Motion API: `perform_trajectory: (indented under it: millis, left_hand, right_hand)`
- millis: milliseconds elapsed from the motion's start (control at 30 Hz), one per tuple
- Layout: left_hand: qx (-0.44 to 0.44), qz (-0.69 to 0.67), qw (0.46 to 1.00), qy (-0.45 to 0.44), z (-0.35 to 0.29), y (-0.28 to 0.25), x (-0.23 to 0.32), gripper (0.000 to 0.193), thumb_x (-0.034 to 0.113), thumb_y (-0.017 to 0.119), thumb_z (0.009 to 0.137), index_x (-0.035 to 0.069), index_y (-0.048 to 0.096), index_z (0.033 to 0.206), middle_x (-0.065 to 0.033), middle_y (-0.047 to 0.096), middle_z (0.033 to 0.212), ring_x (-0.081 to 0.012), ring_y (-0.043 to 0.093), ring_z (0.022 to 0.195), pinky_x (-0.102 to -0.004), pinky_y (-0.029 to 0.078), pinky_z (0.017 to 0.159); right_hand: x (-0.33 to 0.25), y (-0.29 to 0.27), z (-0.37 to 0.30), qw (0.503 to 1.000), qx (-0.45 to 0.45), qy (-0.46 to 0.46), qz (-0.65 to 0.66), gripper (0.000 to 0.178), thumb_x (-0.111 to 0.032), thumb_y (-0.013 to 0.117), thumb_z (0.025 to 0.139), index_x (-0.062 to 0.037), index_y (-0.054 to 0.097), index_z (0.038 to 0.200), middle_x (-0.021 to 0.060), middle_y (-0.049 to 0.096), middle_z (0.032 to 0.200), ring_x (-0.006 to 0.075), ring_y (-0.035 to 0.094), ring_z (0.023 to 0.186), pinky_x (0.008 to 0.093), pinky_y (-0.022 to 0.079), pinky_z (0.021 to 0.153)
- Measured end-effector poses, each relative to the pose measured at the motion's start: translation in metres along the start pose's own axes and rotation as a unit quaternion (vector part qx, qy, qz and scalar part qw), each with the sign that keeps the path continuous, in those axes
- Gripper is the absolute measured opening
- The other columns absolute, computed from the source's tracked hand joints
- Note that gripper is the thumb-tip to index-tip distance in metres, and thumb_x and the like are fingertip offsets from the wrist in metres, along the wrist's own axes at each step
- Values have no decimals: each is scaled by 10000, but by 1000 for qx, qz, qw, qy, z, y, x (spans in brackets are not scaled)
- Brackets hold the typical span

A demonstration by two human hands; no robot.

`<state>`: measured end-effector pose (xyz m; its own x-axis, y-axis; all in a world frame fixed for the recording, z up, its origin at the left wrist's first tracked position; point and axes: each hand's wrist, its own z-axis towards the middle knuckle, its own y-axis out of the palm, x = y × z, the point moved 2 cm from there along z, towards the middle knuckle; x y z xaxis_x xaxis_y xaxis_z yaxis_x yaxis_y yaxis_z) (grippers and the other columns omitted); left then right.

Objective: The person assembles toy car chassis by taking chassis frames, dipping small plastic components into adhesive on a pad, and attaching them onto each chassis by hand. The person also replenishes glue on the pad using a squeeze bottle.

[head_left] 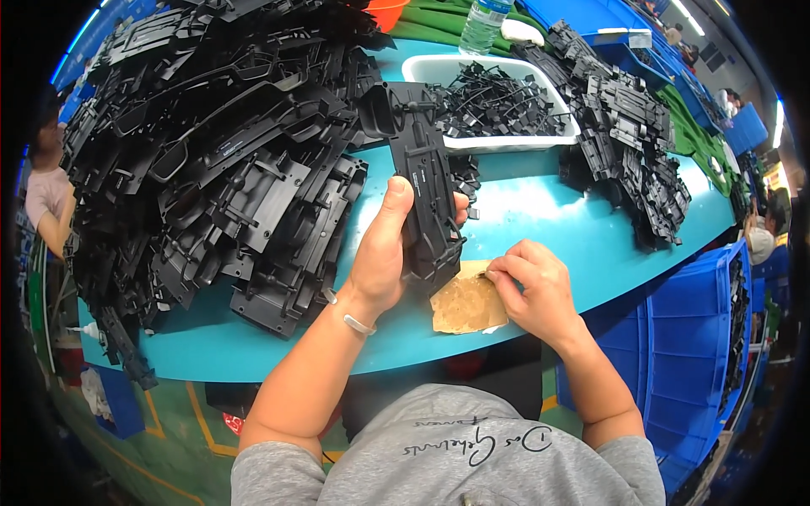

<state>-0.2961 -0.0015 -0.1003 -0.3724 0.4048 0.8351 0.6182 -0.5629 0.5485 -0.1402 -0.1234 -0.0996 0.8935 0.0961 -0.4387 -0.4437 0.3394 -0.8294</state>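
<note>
A long black plastic part with a loop at its far end is gripped upright in my left hand, thumb along one side and fingertips showing at the other. My right hand is closed in a pinch at the right edge of a worn tan sheet lying on the turquoise table. Whether the pinch holds the sheet's edge or something small on it, I cannot tell. Just beyond the held part, a few small black pieces lie on the table.
A big heap of similar black parts covers the left side. A white tub of small black pieces stands at the back, near a water bottle. More black parts are piled right. Blue crates stand beyond the table's right edge.
</note>
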Motion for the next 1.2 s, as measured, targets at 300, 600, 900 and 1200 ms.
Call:
perform_trajectory:
  millis: [300, 600, 900, 1200]
  left_hand:
    - [-1, -28, 1000, 1, -1, 2, 0, 655, 563, 265, 993, 8, 588, 1120, -68, 624, 995, -107, 594, 883, -254, 502, 787]
    - [-1, -19, 1000, -10, -2, -2, -2, 713, 555, 231, 990, -53, 531, 1210, -188, 608, 1154, -261, 601, 1075, -389, 518, 912]
    - [-2, -12, 1000, -10, -1, -1, -1, 706, 561, 249, 986, -47, 525, 1215, -187, 613, 1146, -258, 603, 1072, -387, 518, 909]
    - [0, -33, 999, -11, -2, 1, -1, 652, 567, 266, 992, 18, 594, 1116, -64, 618, 1003, -106, 583, 864, -260, 494, 795]
  right_hand:
    - [4, -12, 0, 964, -68, 168, 192, 44, -68, 667, 818, -28, 662, 798, 39, 600, 747, 147, 555, 640, 294, 455, 575]
    - [26, -6, -10, 609, -76, 400, 680, 63, -115, 602, 884, -56, 590, 865, 42, 624, 726, 74, 566, 583, 168, 421, 458]
    - [28, -4, -11, 591, -71, 410, 691, 45, -91, 611, 870, -48, 599, 869, 49, 632, 730, 78, 569, 577, 165, 430, 466]
    - [27, -4, -11, 575, -76, 409, 704, 47, -87, 619, 865, -42, 607, 868, 46, 632, 717, 71, 565, 568, 161, 427, 465]
